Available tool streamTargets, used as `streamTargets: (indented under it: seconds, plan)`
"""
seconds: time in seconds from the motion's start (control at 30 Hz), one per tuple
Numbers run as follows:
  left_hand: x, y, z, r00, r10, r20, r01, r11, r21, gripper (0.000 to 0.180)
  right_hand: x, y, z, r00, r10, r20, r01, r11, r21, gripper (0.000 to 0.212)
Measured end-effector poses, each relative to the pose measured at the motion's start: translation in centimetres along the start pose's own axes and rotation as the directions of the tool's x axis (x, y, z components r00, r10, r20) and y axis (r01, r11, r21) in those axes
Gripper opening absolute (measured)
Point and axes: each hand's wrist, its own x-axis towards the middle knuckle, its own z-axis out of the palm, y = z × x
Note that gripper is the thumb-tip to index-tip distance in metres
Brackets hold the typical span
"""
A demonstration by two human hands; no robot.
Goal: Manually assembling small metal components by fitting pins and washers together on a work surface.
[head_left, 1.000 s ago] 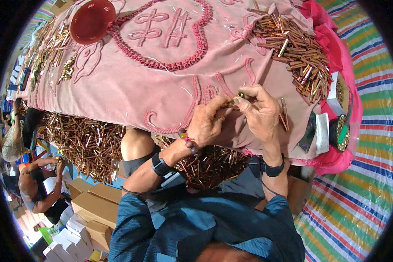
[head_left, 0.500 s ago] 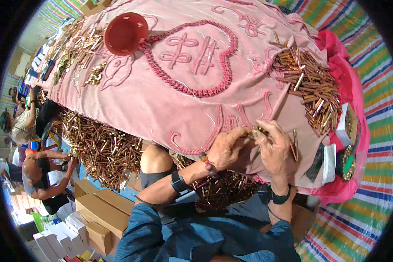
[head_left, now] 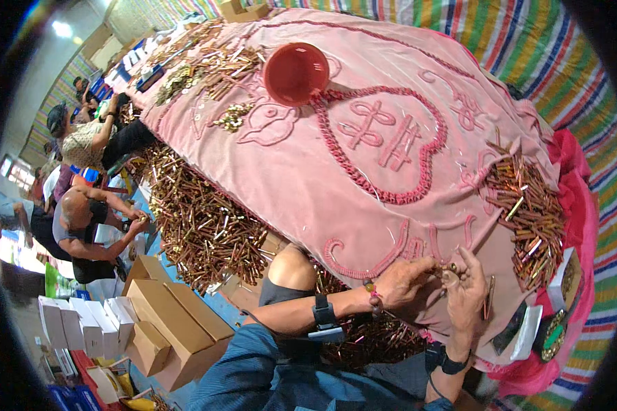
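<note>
My left hand [head_left: 408, 281] and my right hand [head_left: 465, 291] meet over the near right edge of a pink cloth [head_left: 288, 178]. Both have their fingertips pinched together around something small, dark and gold; the fingers hide most of it. Beside my right hand lie a couple of slim brown rods [head_left: 489, 298], like pen barrels. Beyond that hand, a heap of similar brown-and-gold rods [head_left: 524, 219] covers the right end of the cloth.
A red bowl [head_left: 273, 77] stands at the far side, near small gold pieces [head_left: 233, 116]. More rods [head_left: 199, 226] are piled below the cloth's near edge. Cardboard boxes [head_left: 178, 318] are at lower left. Other people [head_left: 82, 226] sit along the left. A small white box [head_left: 565, 277] lies right.
The view has swung left, so the cloth, bowl and hands appear farther right and lower. My hands stay close together, fingertips still pinched, with slightly shifted fingers.
</note>
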Motion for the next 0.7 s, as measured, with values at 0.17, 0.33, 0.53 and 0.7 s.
streamTargets:
  seconds: [0.17, 0.33, 0.53, 0.7]
  plan:
    - [0.1, -0.4, 0.5, 0.998, 0.055, -0.024, -0.055, 0.998, 0.005, 0.028, 0.5, 0.9, -0.8, 0.986, -0.163, 0.015, 0.161, 0.947, -0.279, 0.021]
    - [-0.4, -1.5, 0.1, 0.999, -0.004, 0.041, 0.002, 0.999, 0.054, 0.033, 0.5, -0.1, -0.1, 0.978, -0.204, 0.044, 0.207, 0.919, -0.335, 0.017]
    - [-0.1, -1.0, 0.5, 0.997, 0.08, -0.001, -0.08, 0.993, 0.092, 0.027, 0.5, -0.8, -0.8, 0.994, -0.094, 0.051, 0.106, 0.941, -0.321, 0.016]
    - [-0.1, -3.4, 2.3, 0.99, 0.138, 0.008, -0.135, 0.954, 0.266, 0.027, 0.2, -2.0, -1.0, 0.985, -0.114, 0.133, 0.159, 0.904, -0.398, 0.014]
